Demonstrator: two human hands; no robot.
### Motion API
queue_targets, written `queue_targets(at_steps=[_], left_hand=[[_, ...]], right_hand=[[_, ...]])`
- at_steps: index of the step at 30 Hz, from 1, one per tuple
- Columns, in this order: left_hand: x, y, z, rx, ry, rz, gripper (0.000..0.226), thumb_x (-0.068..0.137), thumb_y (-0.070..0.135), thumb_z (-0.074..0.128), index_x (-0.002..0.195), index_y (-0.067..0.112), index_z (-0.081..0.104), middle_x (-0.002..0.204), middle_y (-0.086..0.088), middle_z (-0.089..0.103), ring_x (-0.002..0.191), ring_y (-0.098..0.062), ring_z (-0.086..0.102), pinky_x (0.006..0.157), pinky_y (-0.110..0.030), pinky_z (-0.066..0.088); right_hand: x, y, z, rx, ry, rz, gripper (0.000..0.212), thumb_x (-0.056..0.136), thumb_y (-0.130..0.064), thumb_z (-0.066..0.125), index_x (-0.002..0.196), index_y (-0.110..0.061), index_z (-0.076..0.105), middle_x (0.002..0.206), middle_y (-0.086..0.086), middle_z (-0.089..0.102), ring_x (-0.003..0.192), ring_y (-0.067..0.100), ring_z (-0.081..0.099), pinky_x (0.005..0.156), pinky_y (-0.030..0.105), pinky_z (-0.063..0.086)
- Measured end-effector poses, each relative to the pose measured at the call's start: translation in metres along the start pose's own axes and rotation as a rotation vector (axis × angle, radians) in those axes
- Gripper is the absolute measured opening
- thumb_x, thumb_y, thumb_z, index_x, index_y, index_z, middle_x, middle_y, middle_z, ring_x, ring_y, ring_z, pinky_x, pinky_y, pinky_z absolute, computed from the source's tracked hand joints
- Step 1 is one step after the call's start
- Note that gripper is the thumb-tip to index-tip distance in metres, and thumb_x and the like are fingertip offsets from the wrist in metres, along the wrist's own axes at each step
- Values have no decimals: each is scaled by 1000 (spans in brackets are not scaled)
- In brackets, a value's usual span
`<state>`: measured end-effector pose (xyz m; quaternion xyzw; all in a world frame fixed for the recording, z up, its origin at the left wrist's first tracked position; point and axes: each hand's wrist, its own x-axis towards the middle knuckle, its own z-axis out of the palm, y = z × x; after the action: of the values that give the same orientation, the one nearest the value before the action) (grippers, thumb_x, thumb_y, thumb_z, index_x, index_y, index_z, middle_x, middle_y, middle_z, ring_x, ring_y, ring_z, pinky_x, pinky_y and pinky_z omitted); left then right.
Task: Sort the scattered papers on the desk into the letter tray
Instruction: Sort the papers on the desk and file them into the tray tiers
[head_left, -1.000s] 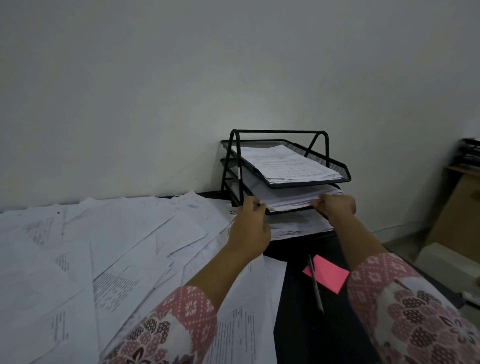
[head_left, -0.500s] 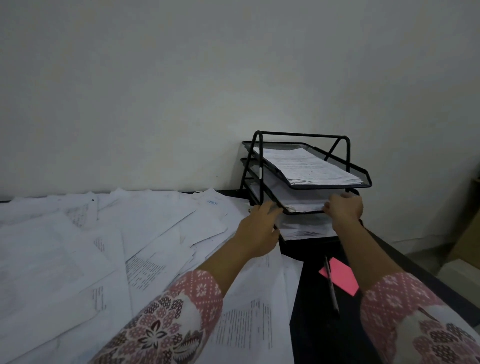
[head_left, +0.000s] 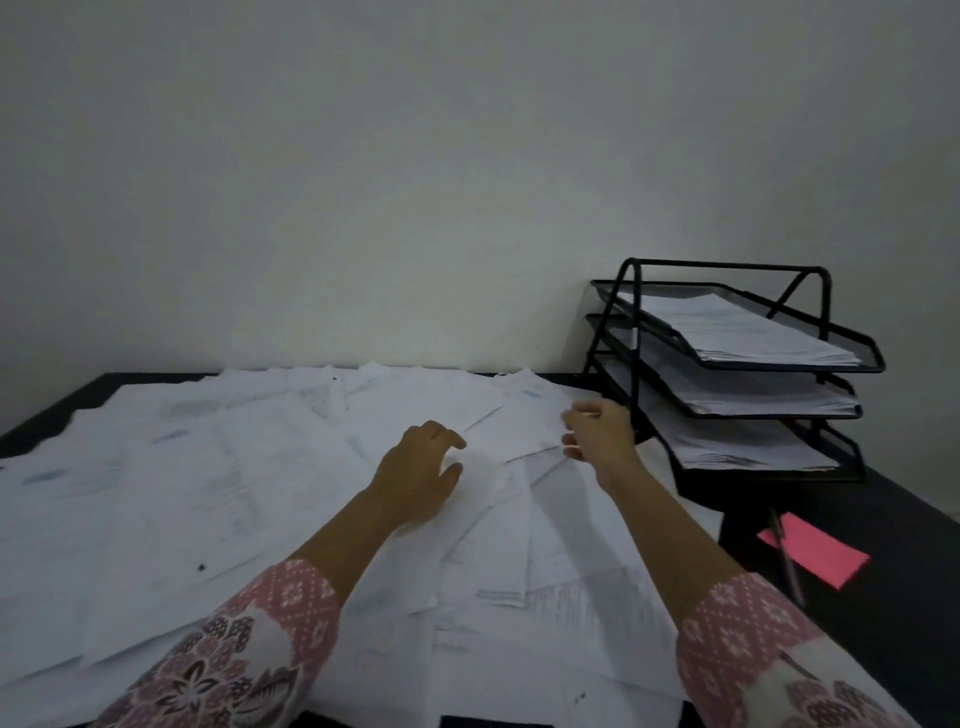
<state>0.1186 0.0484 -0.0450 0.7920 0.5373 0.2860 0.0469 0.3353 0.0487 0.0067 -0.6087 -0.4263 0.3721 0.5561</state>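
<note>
The papers (head_left: 234, 493) lie in a big messy heap over most of the desk (head_left: 914, 519), left of the tray (head_left: 872, 358). Many sheets overlap, and some reach the desk's near edge. The tray's three shelves each hold a stack already.

Our left hand (head_left: 421, 478) is low over the heap, well left of the tray. Its fingers are loosely bent with nothing in them. Our right hand (head_left: 597, 436) is just beside the tray's bottom corner, with its fingers curled. It is blurry there, so we cannot tell if it pinches a sheet or holds nothing.

What could go wrong? The sheets look smooth and lie on top of each other. If we pull one, others may slide with it and fall off the edge. If we grab too fast, a sheet may bend or tear. Our right hand is so close to the tray that a bump may push it. In front of the tray a pen (head_left: 785, 558) lies on a pink note (head_left: 826, 558), and a sweeping arm may knock them away.
</note>
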Motion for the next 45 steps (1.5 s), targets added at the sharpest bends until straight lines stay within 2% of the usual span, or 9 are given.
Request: queue_targets(at_steps=[8,14,20,24,28,32,35,38,45], left_hand=[[-63,-84,-56,52,140,-219,24,91,18,55,114,16,61,123,-3,56,115,-23,48,91,-32,40],[-96,-129,-88,208,327,-538,27,88,20,57,113,15,63,122,-9,58,111,-29,52,93,-41,41],[-105,-153,-101,319,254,-838,49,88,45,54,127,16,48,133,-12,46,125,-31,40,107,-47,25],[-111,-162,-100,325,294,-838,60,85,55,55,126,12,48,130,-14,48,120,-30,43,100,-42,33],[-117,-166,-105,299,337,-834,62,82,53,60,127,13,46,131,-13,46,120,-29,43,98,-41,35],[-120,-170,-116,258,340,-865,60,83,49,62,127,13,46,128,-13,49,116,-28,45,94,-39,38],[-121,-169,-119,225,326,-879,58,84,48,62,127,13,44,126,-13,50,114,-28,46,90,-37,41],[-122,-167,-120,171,328,-863,56,84,44,64,127,15,45,125,-11,51,114,-28,45,89,-37,41],[-124,-167,-120,-226,509,-732,46,82,18,72,123,15,51,130,-9,50,115,-23,52,96,-31,42]], right_hand=[[-41,22,105,-292,-283,-110,5,86,-11,63,91,-9,61,92,8,65,77,16,58,73,29,51],[-68,25,169,-507,-380,-338,26,85,-21,66,107,-6,63,101,4,62,86,10,52,75,17,39],[-81,24,210,-849,-464,-453,42,79,-51,67,96,-12,60,97,4,56,100,23,51,80,33,42],[-83,16,220,-873,-540,-351,78,77,-50,70,134,-5,40,131,12,39,122,27,42,97,34,42],[-80,4,223,-885,-575,-342,55,81,-27,71,126,-3,49,129,11,52,116,23,50,91,27,41],[-79,-6,215,-885,-633,-279,34,81,-14,70,110,1,63,107,12,63,88,18,54,76,27,45],[-81,-5,215,-917,-687,-188,22,78,-17,73,85,1,62,87,14,63,76,21,58,68,30,50],[-90,-1,222,-878,-639,-197,40,80,-32,72,63,-11,41,66,0,47,62,14,49,49,20,39],[-101,0,223,-851,-594,-199,36,82,-26,71,93,-7,42,82,0,46,84,16,47,49,14,31]])
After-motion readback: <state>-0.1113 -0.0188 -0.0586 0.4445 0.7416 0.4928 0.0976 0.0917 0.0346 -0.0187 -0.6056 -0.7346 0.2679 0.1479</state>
